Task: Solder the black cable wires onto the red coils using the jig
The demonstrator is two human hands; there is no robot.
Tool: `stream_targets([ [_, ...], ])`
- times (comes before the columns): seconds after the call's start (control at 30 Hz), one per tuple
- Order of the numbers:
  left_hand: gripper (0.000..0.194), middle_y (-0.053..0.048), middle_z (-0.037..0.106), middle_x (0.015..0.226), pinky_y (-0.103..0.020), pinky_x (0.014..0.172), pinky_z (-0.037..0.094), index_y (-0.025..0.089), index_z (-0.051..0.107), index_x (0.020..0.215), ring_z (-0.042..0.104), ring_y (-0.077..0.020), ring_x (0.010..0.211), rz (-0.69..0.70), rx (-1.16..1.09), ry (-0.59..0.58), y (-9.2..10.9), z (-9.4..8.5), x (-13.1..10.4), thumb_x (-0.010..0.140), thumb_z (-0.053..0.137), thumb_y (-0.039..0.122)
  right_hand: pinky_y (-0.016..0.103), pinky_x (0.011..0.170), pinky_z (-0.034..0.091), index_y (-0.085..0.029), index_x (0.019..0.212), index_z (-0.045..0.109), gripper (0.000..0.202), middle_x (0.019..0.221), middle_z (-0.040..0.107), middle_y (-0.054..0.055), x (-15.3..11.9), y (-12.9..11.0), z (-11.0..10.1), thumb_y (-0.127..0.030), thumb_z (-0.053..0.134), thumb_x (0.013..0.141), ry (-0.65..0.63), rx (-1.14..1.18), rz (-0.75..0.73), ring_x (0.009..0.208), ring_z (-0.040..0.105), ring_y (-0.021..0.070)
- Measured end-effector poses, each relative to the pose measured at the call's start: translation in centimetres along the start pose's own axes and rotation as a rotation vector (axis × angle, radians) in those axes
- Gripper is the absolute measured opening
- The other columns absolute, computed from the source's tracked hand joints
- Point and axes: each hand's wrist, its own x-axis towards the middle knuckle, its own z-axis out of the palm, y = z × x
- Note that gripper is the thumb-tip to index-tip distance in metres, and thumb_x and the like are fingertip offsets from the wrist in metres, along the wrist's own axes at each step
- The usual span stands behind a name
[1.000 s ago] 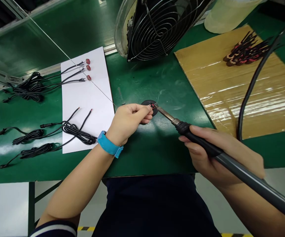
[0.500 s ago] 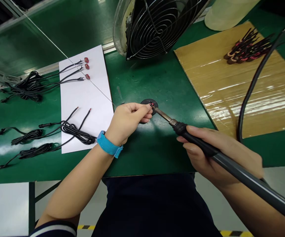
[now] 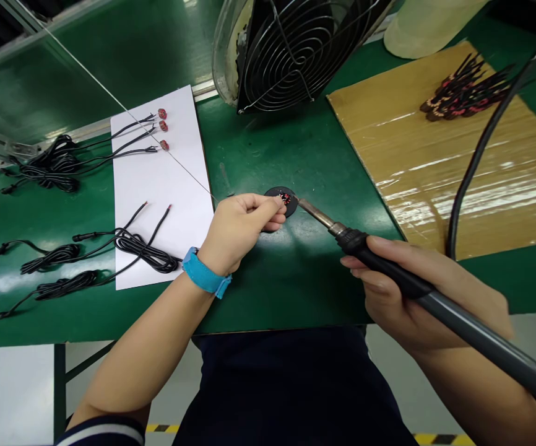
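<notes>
My left hand (image 3: 242, 226), with a blue band (image 3: 205, 272) round the wrist, pinches a small red-and-black wired part (image 3: 285, 199) over a round black disc (image 3: 290, 209) on the green bench. Most of that part is hidden behind my fingertips. In my right hand (image 3: 435, 303) is a soldering iron (image 3: 389, 266), its metal tip pointing up and left, a short way right of the wired part and apart from it. A thin solder wire (image 3: 182, 164) slants down from the upper left to behind my left hand.
A caged fan (image 3: 296, 59) stands at the back. White board (image 3: 175, 204) at left carries black cables (image 3: 145, 244) and several small red parts (image 3: 163, 126). On the right, brown cardboard (image 3: 416, 155) bears a heap of dark wired pieces (image 3: 467, 90). The iron's cord (image 3: 476, 148) hangs at right.
My right hand has drawn the soldering iron back to the right and slightly down, so its tip has left the wired part. My left hand stays in place.
</notes>
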Motion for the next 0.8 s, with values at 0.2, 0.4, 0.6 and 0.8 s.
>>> stream_targets([
  [0.2, 0.017, -0.004, 0.065, 0.071, -0.022, 0.068, 0.051, 0.009, 0.064, 0.070, 0.059, -0.0081, 0.064, 0.013, -0.013, 0.001, -0.1, 0.0, 0.0, 0.078, 0.060, 0.023, 0.021, 0.062, 0.055, -0.017, 0.120, 0.057, 0.056, 0.084, 0.068, 0.003, 1.0, -0.5, 0.3, -0.007, 0.071, 0.067, -0.011, 0.059, -0.071, 0.072, 0.065, 0.0123],
  [0.4, 0.016, -0.004, 0.064, 0.069, -0.023, 0.068, 0.051, 0.009, 0.064, 0.069, 0.060, -0.0084, 0.064, 0.012, -0.008, 0.001, 0.0, 0.0, 0.0, 0.079, 0.060, 0.022, 0.020, 0.062, 0.055, -0.017, 0.121, 0.056, 0.054, 0.083, 0.069, 0.003, 1.4, -0.8, 0.3, -0.007, 0.069, 0.070, -0.047, 0.036, -0.083, 0.070, 0.065, 0.0115],
  [0.6, 0.017, -0.004, 0.065, 0.070, -0.024, 0.069, 0.052, 0.009, 0.063, 0.070, 0.061, -0.0085, 0.064, -0.005, -0.013, 0.008, 0.2, 0.1, 0.0, 0.080, 0.058, 0.022, 0.021, 0.059, 0.056, -0.019, 0.121, 0.057, 0.056, 0.083, 0.069, 0.002, 0.8, -0.5, 0.4, -0.012, 0.072, 0.068, 0.016, 0.043, -0.058, 0.070, 0.066, 0.0133],
  [0.8, 0.017, -0.005, 0.066, 0.071, -0.023, 0.068, 0.053, 0.008, 0.063, 0.071, 0.061, -0.0083, 0.063, -0.007, -0.018, 0.002, 0.1, 0.0, 0.1, 0.080, 0.058, 0.021, 0.023, 0.059, 0.056, -0.021, 0.122, 0.057, 0.058, 0.085, 0.069, 0.003, 0.4, -0.3, 0.4, -0.010, 0.073, 0.066, 0.015, 0.038, -0.038, 0.070, 0.066, 0.0151],
])
